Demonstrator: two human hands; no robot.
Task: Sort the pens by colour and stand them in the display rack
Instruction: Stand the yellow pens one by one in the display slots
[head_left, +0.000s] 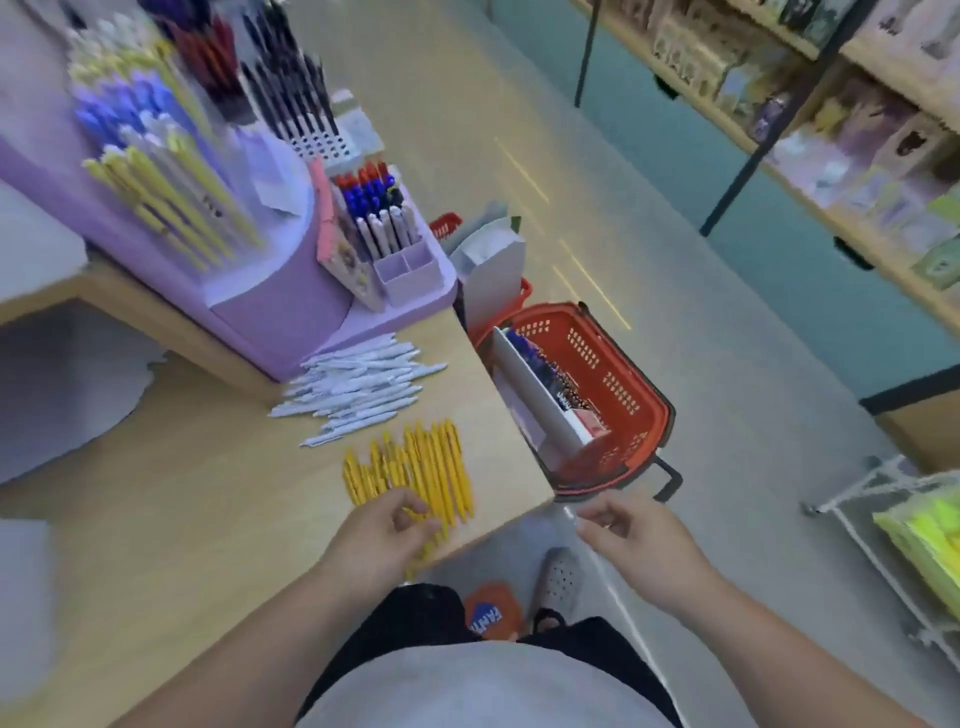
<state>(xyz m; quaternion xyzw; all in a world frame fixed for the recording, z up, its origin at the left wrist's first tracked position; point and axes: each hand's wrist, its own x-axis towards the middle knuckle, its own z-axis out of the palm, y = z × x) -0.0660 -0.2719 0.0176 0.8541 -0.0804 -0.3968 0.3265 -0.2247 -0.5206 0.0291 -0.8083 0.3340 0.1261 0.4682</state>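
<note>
Yellow pens (415, 467) lie in a loose batch at the desk's (182, 493) near right corner, most of them side by side and pointing away from the person. The left hand (379, 535) is down on the near end of that batch, fingers curled around a few yellow pens whose ends stick out below the palm towards the desk's near edge. How many it has is hard to tell through the blur.

Just beyond them, a heap of white pens (358, 389) sprawls across the desk, close to the right edge and touching the foot of the purple rack (291, 312). The rack stands at the far side of the desk, already holding yellow, white and blue pens upright in bunches on the left. A small purple box (400, 260) at its right end holds white pens with blue and red ones behind, and dark pens stand in a perforated holder farther back.

The right hand (628, 530) hovers off the desk's right edge, over the floor, fingers loosely bent and nothing visible in them.

On the floor beside the desk's right edge sits a red basket (613, 374) with a white box (530, 395) of dark pens inside.
</note>
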